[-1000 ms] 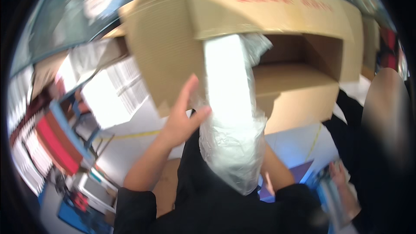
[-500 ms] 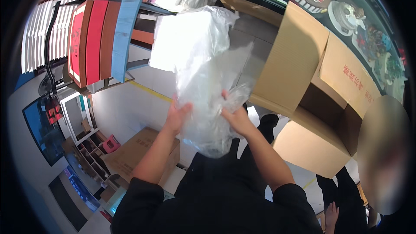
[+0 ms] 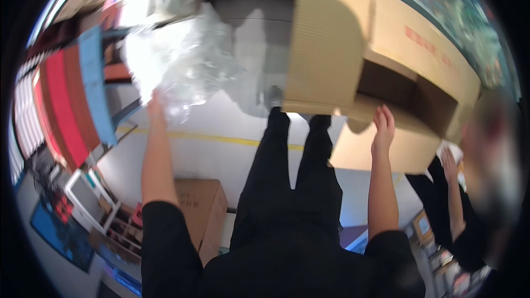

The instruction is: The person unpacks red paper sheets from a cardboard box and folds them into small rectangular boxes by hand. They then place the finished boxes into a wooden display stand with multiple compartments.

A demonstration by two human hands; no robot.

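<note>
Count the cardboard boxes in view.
2. A large open box stands ahead to the right, by the right hand. A smaller closed box sits on the floor at lower left. Others may be hidden.

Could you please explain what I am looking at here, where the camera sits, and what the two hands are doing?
There is no machine: a person wears a wide fisheye camera on the head, looking down, so straight edges bend near the rim. The two bare forearms rising from the lower edge are that person's own.

The left hand holds up a crumpled clear plastic bag. The right hand is open, with its fingers against a flap of the big open cardboard box.

Below are the person's black trousers, a pale floor with a yellow line and a smaller closed box. At the right is another person's hand; at the left, red and blue shelves.
</note>
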